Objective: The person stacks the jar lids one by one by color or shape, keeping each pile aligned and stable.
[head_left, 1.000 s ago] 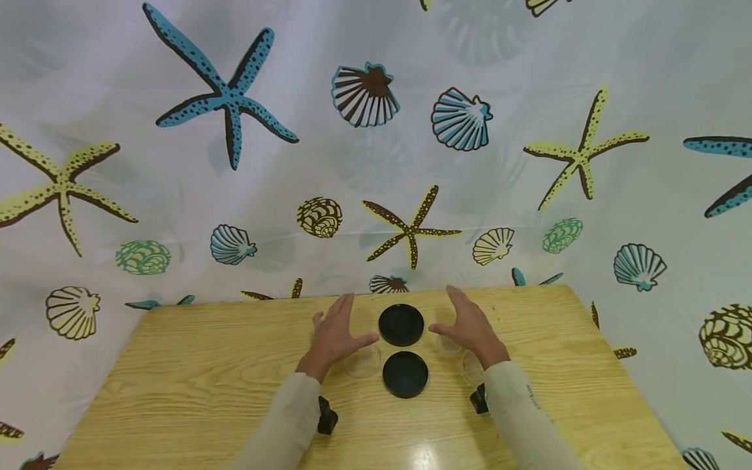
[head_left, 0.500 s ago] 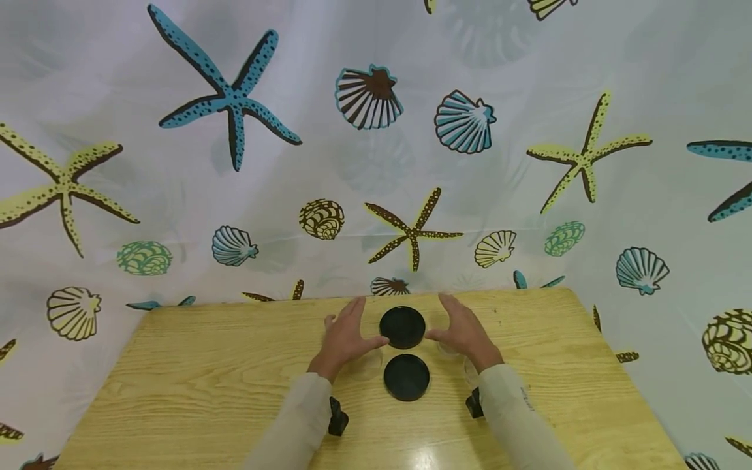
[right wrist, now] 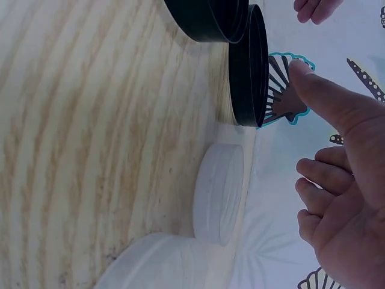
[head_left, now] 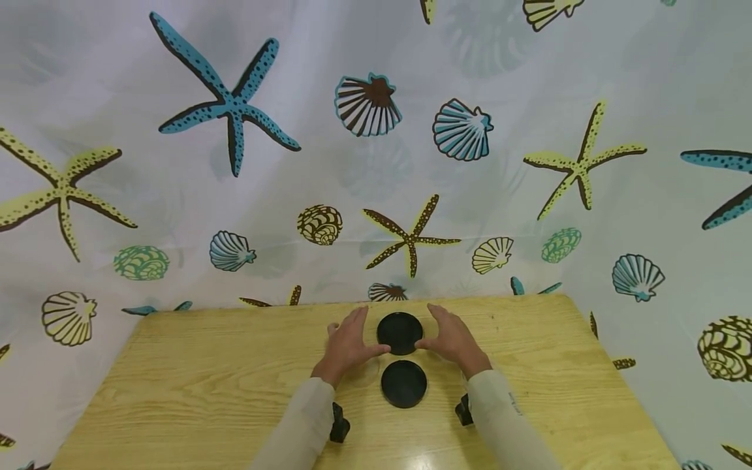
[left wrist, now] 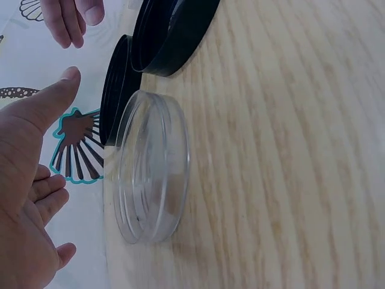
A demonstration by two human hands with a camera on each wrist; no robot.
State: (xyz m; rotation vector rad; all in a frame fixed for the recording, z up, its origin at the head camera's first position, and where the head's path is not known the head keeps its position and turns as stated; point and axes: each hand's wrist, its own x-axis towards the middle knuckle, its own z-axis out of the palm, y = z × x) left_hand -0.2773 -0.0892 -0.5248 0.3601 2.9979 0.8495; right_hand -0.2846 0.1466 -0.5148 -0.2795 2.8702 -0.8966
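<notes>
Two round black shallow dishes stand one behind the other on the table, the far dish (head_left: 399, 333) between my hands and the near dish (head_left: 404, 384) closer to me. My left hand (head_left: 349, 349) hovers at the far dish's left side, its thumb stretched toward the rim and its fingers spread. Mirroring it on the right, my right hand (head_left: 452, 343) has its thumb tip overlapping the rim in the head view. Both hands hold nothing. Below the left hand lies a clear round dish (left wrist: 153, 174), partly hidden in the head view.
On the right side, two whitish translucent round dishes sit on the table, one farther (right wrist: 219, 195) and one nearer (right wrist: 159, 265). A white curtain (head_left: 282, 170) printed with shells and starfish hangs behind the wooden table (head_left: 205, 378). Each wrist carries a small black camera.
Both hands have moved inward toward each other, closing in on the sides of the far black dish. The dishes have stayed in place on the table.
</notes>
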